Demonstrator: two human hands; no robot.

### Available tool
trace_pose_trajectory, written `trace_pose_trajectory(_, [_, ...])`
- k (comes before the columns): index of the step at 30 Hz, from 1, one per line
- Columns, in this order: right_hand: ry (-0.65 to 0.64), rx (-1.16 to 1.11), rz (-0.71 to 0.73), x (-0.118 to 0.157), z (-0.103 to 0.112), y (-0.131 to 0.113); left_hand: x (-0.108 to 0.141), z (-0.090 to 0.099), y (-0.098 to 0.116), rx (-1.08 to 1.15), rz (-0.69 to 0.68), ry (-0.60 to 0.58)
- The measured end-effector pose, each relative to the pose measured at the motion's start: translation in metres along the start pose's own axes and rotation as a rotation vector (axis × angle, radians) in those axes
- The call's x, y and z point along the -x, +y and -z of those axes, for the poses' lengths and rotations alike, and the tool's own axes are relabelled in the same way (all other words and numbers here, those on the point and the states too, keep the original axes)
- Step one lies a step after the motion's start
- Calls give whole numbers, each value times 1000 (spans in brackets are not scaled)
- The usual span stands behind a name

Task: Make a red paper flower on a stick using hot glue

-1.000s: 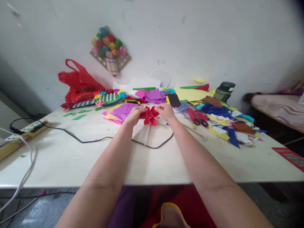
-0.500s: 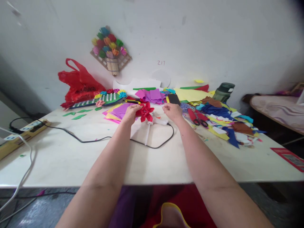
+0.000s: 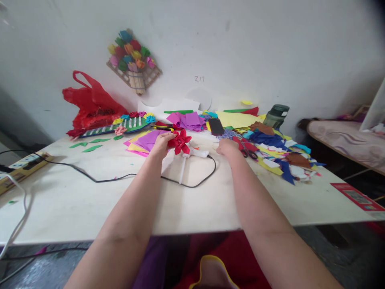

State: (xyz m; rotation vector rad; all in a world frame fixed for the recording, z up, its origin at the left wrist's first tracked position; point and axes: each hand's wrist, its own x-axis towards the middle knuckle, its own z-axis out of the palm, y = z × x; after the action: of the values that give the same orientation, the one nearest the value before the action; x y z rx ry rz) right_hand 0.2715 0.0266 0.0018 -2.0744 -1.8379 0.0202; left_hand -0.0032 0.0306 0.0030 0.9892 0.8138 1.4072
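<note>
My left hand (image 3: pixel 164 143) is closed on a red flower (image 3: pixel 181 141) with pointed petals, which looks like folded paper. Just beyond the flower lies a white glue gun (image 3: pixel 199 153) with a pale glue stick (image 3: pixel 182 171) sticking out toward me. To the right of the gun, my right hand (image 3: pixel 227 147) is low over the table with its fingers curled together. Whatever those fingertips pinch, if anything, is too small to make out. Red-handled scissors (image 3: pixel 249 153) lie close to its right side.
Coloured paper scraps (image 3: pixel 276 146) are heaped at the right, with a dark green bottle (image 3: pixel 277 116) behind. A black phone (image 3: pixel 215 127) and a yellow utility knife (image 3: pixel 164 128) lie at the back. The black cord (image 3: pixel 99 180) runs left toward a power strip (image 3: pixel 27 170).
My right hand has moved right and down toward the table, away from the flower. The flower stays in my left hand. The view has turned slightly to the right.
</note>
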Motion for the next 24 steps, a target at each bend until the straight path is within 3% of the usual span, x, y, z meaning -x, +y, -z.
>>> trace_pose_trajectory(4, [-136,145,-90,4,3,-12,-2,0,-4,-37,-4,-25])
trace_pose_trajectory(11, [-97,140,-75,7,16,-16,0,-2,-3,-93,6,-74])
trace_pose_trajectory(17, [-30,-94,-38,11,20,-18,3,-2,-1,-148,22,-61])
trace_pose_trajectory(24, [-1,-544,98,9,9,-31,4,-2,-1,-180,17,-71])
